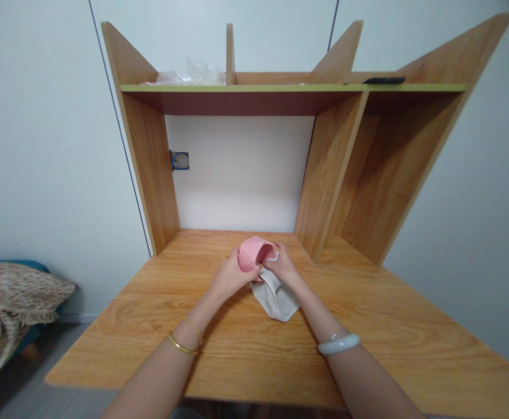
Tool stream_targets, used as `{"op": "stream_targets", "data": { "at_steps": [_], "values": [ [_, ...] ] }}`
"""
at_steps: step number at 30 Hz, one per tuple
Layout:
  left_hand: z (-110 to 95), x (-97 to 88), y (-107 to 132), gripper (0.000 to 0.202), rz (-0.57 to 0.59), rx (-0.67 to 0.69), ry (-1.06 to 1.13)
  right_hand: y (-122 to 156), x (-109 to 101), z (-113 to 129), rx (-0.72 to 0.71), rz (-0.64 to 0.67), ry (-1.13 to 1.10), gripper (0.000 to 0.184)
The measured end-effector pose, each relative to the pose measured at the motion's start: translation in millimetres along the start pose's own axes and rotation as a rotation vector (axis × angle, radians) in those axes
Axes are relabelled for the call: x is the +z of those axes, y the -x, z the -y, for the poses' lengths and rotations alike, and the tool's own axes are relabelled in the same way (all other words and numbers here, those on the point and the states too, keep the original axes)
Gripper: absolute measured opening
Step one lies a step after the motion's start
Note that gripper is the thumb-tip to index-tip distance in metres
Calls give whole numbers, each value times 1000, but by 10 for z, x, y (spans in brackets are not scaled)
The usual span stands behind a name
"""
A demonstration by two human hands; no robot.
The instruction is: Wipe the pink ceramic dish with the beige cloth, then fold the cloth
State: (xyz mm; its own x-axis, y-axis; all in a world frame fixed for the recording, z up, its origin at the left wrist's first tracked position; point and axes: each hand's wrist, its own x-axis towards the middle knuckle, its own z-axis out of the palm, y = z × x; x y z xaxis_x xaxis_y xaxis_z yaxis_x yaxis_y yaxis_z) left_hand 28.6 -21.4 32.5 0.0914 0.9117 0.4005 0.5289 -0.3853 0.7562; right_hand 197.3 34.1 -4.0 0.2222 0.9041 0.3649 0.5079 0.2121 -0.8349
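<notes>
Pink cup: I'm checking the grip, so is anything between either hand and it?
The left hand grips the pink cup directly. The right hand presses a grey cloth at its rim, so the cloth lies between them.

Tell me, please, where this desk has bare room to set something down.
The desk is bare left of the left hand and right of the right hand. Only the middle is crowded: the hands hold the pink cup and cloth.

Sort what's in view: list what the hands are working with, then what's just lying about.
In hand:
pink cup, held by the left hand
pale cloth, held against the cup by the right hand

Lying about:
clear plastic bag, left on the upper shelf
dark flat object, right on that shelf
patterned blanket, far left
</notes>
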Motion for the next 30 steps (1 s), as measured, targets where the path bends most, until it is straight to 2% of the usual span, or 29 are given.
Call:
{"op": "stream_targets", "data": {
  "at_steps": [6,15,20,24,30],
  "values": [
    [42,-69,-51,52,-16,21,-86,74,-23,140,-91,16,86,74],
    [-61,-107,18,52,-10,35,-249,116,-125,260,-206,63,141,68],
    [-89,-113,20,48,5,51,-215,154,-177,334,-268,51,128,62],
    [-20,-101,-21,43,16,45,-175,182,-209,404,-306,31,114,60],
    [114,-49,-115,32,-67,-76,62,168,-223,432,-343,2,16,55]
  ]
}}
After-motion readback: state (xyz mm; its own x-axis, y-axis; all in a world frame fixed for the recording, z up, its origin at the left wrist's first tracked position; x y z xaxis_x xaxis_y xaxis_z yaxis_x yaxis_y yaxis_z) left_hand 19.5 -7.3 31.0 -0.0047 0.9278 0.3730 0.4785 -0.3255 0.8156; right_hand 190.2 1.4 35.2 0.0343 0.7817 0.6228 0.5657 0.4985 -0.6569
